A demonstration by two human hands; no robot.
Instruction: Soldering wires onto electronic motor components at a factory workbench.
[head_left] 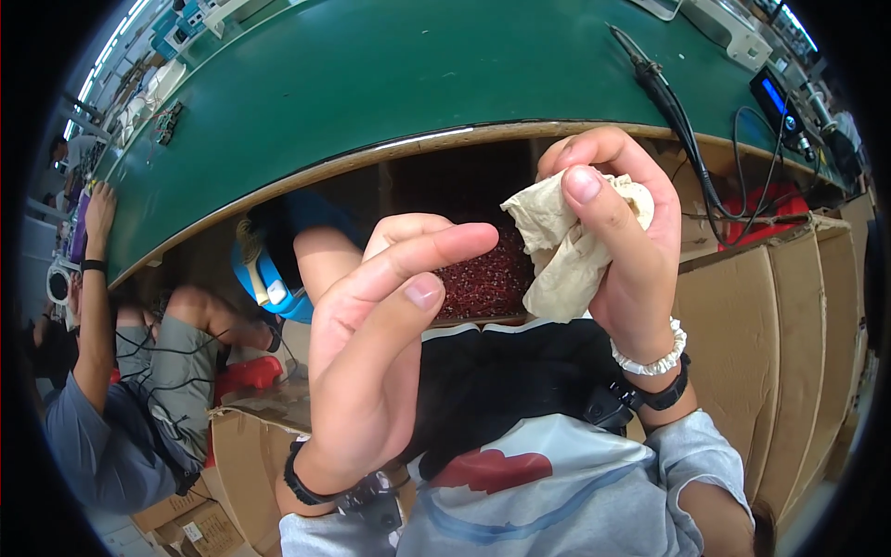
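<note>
Pinched between the thumb and fingers of my right hand [640,255] is a crumpled cream cloth [566,274], thin and wrinkled, with loose folds hanging toward my left. My left hand [367,348] is held up beside it, apart from the cloth. Its index finger points toward the cloth and the thumb lies just below, with a gap between them; I see nothing held there. The other fingers of that hand are partly hidden behind the index finger. Both hands are in the air above my lap, just short of the bench edge.
A green bench [371,84] spans the far side. On its right lie a soldering iron [650,74] with a black cable and a control unit [778,102] with a blue display. Cardboard boxes [733,343] stand at my right. A seated co-worker [111,427] is at my left.
</note>
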